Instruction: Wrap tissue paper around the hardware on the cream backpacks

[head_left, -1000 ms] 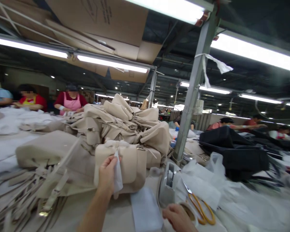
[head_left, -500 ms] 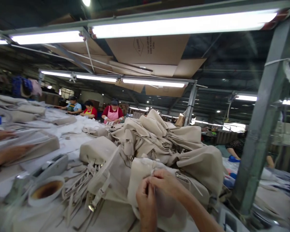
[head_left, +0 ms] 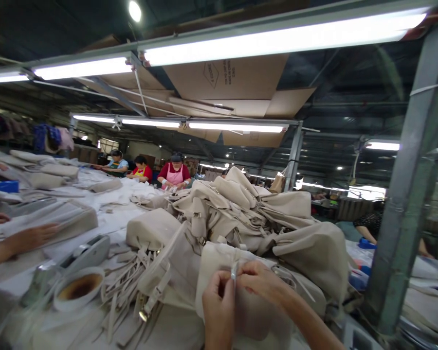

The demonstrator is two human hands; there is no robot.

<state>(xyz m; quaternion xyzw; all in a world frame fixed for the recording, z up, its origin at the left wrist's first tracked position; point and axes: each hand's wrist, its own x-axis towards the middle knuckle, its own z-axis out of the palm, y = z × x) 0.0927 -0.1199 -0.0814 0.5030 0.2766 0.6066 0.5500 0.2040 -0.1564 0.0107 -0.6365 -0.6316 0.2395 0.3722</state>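
Observation:
My left hand and my right hand meet at the bottom centre. Both pinch a small white strip that stands up between their fingertips. They rest on the front of a beige bag wrapped in thin white material. Behind it rises a heap of beige bags. Loose beige straps with metal buckles lie to the left of the bag.
A roll of tape and a tape dispenser sit at the left. Another person's hand lies on a flat beige piece there. Three workers sit far back. A steel post stands at the right.
One second ago only my left hand held the white strip while my right was by the tape roll. Now both hands pinch it, and my view has swung left.

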